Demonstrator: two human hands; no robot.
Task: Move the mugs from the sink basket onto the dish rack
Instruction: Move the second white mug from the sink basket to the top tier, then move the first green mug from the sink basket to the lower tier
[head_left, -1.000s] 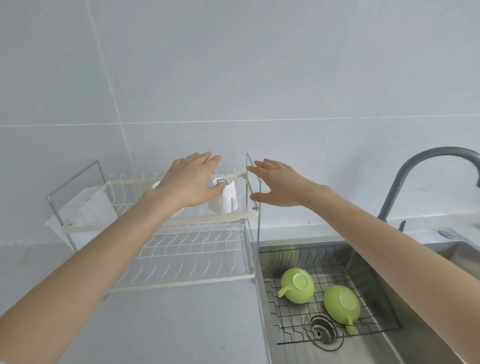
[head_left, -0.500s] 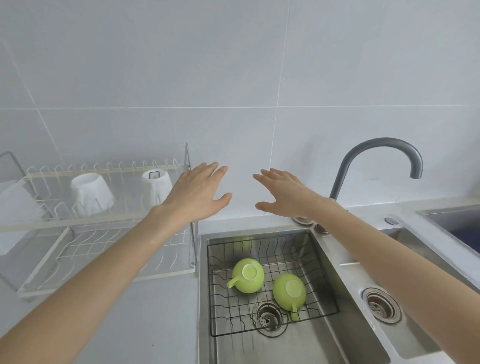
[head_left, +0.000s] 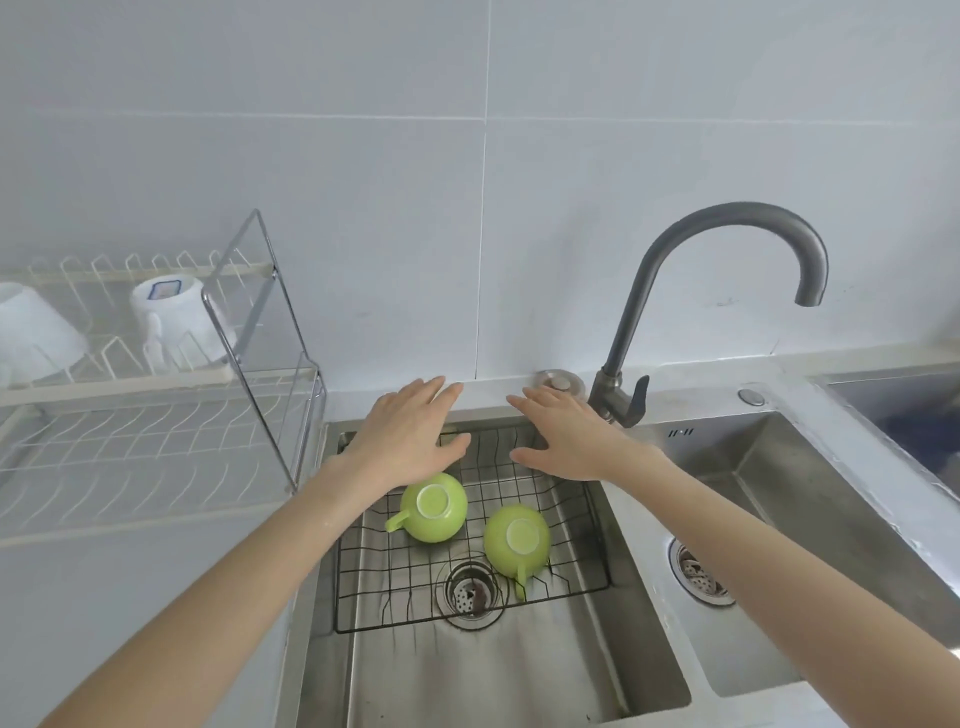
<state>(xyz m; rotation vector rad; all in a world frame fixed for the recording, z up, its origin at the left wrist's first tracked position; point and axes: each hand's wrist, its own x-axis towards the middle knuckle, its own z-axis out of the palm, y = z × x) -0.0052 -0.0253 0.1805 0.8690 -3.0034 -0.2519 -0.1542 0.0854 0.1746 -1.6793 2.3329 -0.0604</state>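
Note:
Two green mugs lie upside down in the black wire sink basket: one green mug with its handle to the left, the other green mug with its handle toward me. My left hand hovers flat and open just above and behind the left mug. My right hand is spread open over the basket's back edge. Neither hand holds anything. On the dish rack at the left, a white mug and another white cup stand upside down on the upper tier.
A grey curved faucet rises behind the sink to the right of my right hand. A drain sits under the basket's front. A second sink bowl lies to the right. The rack's chrome frame stands beside the sink's left edge.
Both open hands have moved away from the dish rack, to the right and down, to above the sink basket. The view has swung right and down toward the sink.

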